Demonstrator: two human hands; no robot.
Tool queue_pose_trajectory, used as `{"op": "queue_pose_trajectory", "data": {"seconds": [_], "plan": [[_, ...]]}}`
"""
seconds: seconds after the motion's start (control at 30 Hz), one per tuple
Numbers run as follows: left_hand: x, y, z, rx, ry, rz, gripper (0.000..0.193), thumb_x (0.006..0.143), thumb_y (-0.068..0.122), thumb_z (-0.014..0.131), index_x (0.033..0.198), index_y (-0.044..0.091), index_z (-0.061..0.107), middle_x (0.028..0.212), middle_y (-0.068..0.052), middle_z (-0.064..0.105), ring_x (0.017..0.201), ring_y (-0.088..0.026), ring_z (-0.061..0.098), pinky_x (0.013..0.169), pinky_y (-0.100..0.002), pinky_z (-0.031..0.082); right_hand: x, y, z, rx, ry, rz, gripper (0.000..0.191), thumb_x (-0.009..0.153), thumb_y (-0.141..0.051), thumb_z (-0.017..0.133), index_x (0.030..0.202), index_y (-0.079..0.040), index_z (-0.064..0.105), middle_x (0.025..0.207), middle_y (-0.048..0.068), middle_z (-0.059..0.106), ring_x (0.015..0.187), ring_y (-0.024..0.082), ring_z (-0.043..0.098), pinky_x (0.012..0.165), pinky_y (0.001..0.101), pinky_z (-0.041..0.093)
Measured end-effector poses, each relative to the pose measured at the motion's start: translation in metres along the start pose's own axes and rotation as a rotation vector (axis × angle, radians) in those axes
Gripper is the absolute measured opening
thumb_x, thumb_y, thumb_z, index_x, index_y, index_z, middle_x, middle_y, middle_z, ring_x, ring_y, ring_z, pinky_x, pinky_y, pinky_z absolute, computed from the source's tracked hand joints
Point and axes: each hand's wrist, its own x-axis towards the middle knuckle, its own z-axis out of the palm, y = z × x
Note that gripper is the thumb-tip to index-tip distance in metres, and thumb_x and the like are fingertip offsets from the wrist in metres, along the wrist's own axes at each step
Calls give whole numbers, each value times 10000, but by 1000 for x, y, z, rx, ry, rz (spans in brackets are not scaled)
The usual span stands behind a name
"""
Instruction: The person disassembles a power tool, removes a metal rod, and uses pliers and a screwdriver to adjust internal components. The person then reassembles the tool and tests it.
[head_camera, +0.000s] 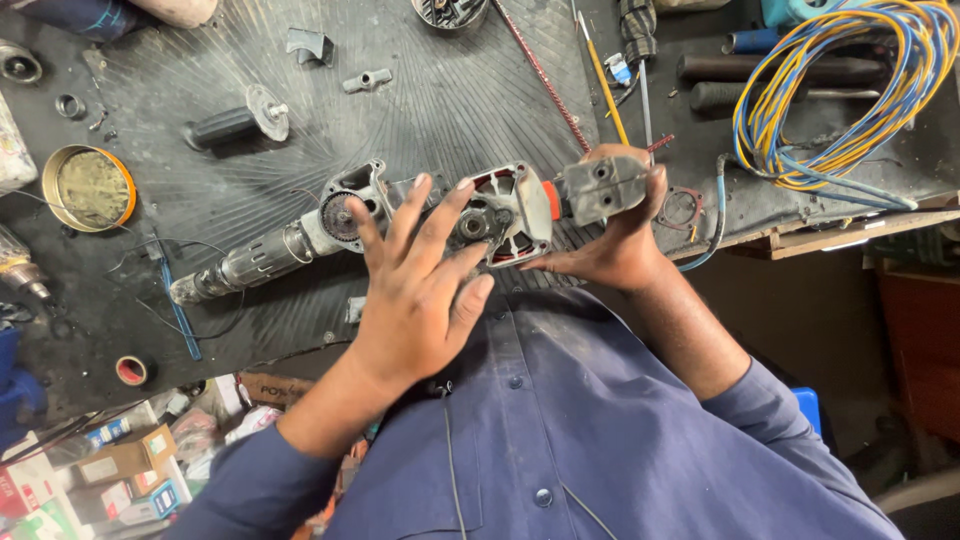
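Head view, workbench seen from above. Left hand (425, 290): fingers spread and released, palm down, fingertips resting against the open red-and-grey motor housing (508, 215). Right hand (612, 240): grasping the grey block end (603, 187) of that same housing, thumb and fingers wrapped about it, lifting it just above the bench edge in front of the person's blue shirt (600, 430). Beside the left fingertips, touching or nearly so: a gear head with armature shaft (290, 245), lying slantwise on the dark ribbed mat (450, 90). Further items on the mat: black side handle with metal disc (238, 120); small grey fitting (366, 80); round tin of dull grease (88, 187) at the left edge; roll of red tape (131, 370) near the bench front. At the right: coil of yellow and blue wire (850, 90), well apart from both hands. Cardboard boxes (110, 465) lie lower left, below the bench.
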Motion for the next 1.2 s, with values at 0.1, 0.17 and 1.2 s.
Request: {"op": "queue_pose_trajectory", "data": {"seconds": [0.1,0.17,1.2], "plan": [[-8,9,0,88,-17,-25,391,1031,383,595,1152,43,746,1613,-139,429,1543,-394,279,1207,-709,-80,6,-11,5,-52,70,-96,1624,556,-386,1046,1601,-331,-197,1306,146,411,1128,287,502,974,469,485],[-11,10,-2,152,-26,-28,393,1035,404,597,1152,58,741,1617,-129,431,1542,-384,281,1197,-717,-81,8,-19,6,-28,67,-141,1588,604,-354,1053,1615,-380,-172,1306,144,401,1122,273,517,925,427,516],[0,-36,-13,296,54,250,250,1035,438,672,968,213,757,1506,-39,569,1448,-292,402,1224,-679,32,8,-15,3,-66,80,-149,1627,585,-428,1058,1637,-313,-179,1289,163,431,1095,311,538,919,471,499]]}}
